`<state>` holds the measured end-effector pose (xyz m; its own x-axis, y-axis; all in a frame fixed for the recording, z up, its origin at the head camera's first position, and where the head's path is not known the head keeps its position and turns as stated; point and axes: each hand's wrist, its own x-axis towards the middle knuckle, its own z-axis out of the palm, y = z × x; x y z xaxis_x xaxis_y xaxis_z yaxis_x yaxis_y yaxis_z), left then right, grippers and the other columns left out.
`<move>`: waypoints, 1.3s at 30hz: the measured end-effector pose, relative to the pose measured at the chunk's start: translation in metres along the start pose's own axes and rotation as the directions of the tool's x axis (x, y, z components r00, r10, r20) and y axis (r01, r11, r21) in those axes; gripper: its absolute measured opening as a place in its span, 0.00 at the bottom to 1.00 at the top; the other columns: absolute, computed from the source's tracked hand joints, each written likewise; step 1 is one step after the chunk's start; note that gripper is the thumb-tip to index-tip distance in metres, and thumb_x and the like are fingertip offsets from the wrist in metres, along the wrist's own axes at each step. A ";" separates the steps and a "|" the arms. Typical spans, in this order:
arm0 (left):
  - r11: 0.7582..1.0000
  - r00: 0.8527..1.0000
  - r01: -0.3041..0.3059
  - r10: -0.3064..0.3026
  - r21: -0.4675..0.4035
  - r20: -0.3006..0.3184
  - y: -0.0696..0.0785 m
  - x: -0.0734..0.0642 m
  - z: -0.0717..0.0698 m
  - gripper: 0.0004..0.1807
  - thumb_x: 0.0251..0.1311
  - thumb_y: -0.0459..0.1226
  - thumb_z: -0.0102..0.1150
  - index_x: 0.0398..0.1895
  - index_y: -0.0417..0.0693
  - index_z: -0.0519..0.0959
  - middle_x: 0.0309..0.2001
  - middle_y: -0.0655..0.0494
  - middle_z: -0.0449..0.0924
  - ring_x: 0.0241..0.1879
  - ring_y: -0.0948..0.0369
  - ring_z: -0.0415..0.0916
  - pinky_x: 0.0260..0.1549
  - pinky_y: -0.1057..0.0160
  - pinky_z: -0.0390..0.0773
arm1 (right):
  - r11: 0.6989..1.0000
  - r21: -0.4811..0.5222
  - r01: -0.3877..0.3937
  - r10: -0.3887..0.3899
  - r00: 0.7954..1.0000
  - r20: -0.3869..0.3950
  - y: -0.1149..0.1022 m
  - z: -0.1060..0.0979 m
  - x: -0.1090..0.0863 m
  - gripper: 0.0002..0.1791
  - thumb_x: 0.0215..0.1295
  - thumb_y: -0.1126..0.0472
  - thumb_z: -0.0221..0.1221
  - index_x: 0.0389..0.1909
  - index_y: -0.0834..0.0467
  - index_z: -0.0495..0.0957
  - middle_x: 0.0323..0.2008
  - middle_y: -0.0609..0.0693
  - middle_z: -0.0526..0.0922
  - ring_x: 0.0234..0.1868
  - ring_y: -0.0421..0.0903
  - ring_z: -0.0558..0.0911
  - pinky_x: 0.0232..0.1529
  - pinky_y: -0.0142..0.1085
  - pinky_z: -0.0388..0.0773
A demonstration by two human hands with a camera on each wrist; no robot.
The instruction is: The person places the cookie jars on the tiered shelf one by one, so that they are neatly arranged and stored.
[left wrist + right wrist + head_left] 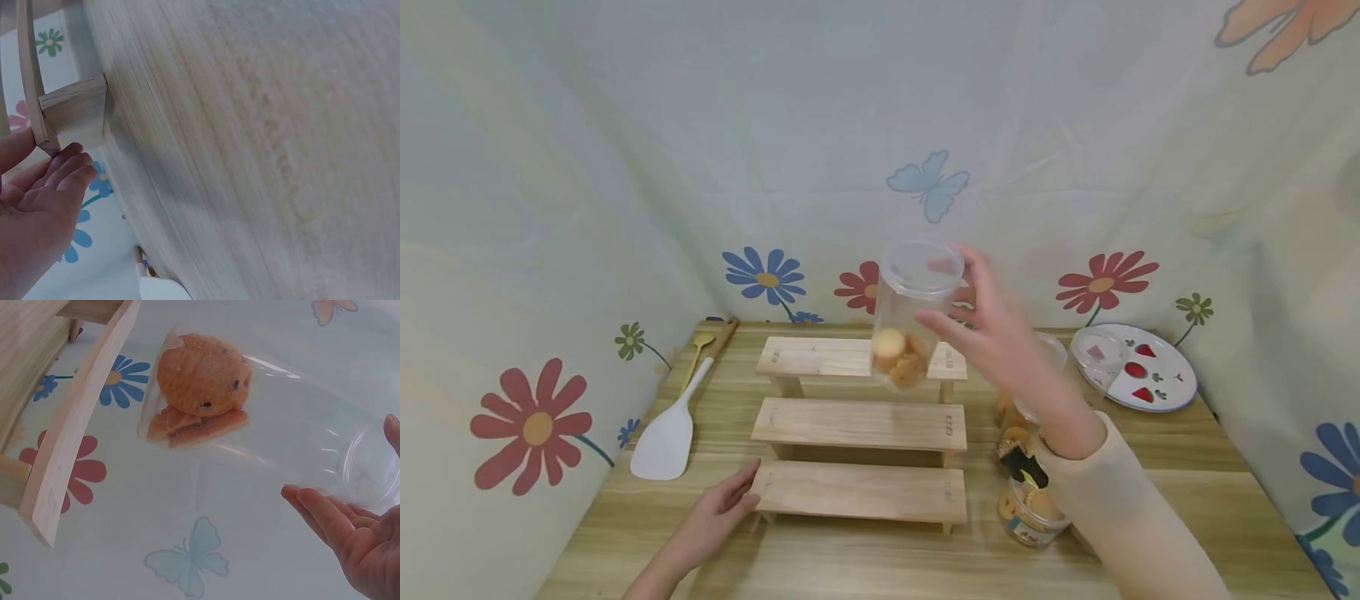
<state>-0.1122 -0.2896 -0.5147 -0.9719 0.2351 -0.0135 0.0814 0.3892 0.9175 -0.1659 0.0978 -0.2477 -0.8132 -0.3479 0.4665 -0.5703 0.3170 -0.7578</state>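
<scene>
A tall clear plastic jar [917, 308] with a lid and several cookies [901, 358] at its bottom is held up above the top step of a wooden three-step stand [859, 423]. My right hand [992, 329] grips it near the lid end; in the right wrist view the fingers [331, 515] curve round the jar [275, 419]. At the lowest step's left end, my left hand [718, 512] pinches the board's edge. The left wrist view shows the thumb and curled fingers [62, 172] on either side of that board [31, 75].
More clear cookie containers [1033, 517] stand right of the stand, partly hidden by my right forearm. Behind them lies a strawberry-patterned plate [1176, 379] with a clear round container [1099, 354] by it. A white spatula [664, 440] and a yellow spoon [702, 340] lie at left.
</scene>
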 end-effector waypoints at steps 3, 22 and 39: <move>1.000 1.000 -0.006 0.006 -0.003 -0.001 0.000 0.001 0.000 0.31 0.69 0.33 0.54 0.67 0.23 0.57 0.67 0.30 0.57 0.65 0.42 0.58 0.58 0.64 0.66 | 1.000 0.023 0.010 -0.011 1.000 0.004 -0.001 0.007 0.003 0.36 0.66 0.63 0.62 0.68 0.62 0.54 0.59 0.58 0.69 0.55 0.52 0.77 0.55 0.42 0.75; 1.000 1.000 0.013 -0.013 0.005 -0.001 0.003 0.000 0.001 0.30 0.69 0.34 0.53 0.68 0.24 0.58 0.67 0.31 0.57 0.65 0.42 0.57 0.59 0.64 0.65 | 0.992 0.107 0.070 -0.069 0.998 -0.012 0.043 0.058 0.038 0.40 0.64 0.55 0.63 0.72 0.54 0.52 0.58 0.52 0.71 0.56 0.46 0.76 0.54 0.35 0.75; 1.000 1.000 0.021 -0.021 -0.003 0.012 0.006 -0.001 0.000 0.31 0.70 0.34 0.52 0.68 0.24 0.56 0.68 0.30 0.55 0.66 0.42 0.56 0.58 0.63 0.66 | 0.994 0.089 0.059 -0.060 0.998 0.009 0.048 0.092 0.066 0.43 0.64 0.42 0.59 0.73 0.52 0.50 0.63 0.52 0.69 0.61 0.49 0.73 0.56 0.39 0.73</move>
<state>-0.1105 -0.2880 -0.5094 -0.9706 0.2378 -0.0378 0.0602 0.3916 0.9182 -0.2359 0.0092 -0.2948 -0.7764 -0.3741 0.5072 -0.6048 0.2162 -0.7664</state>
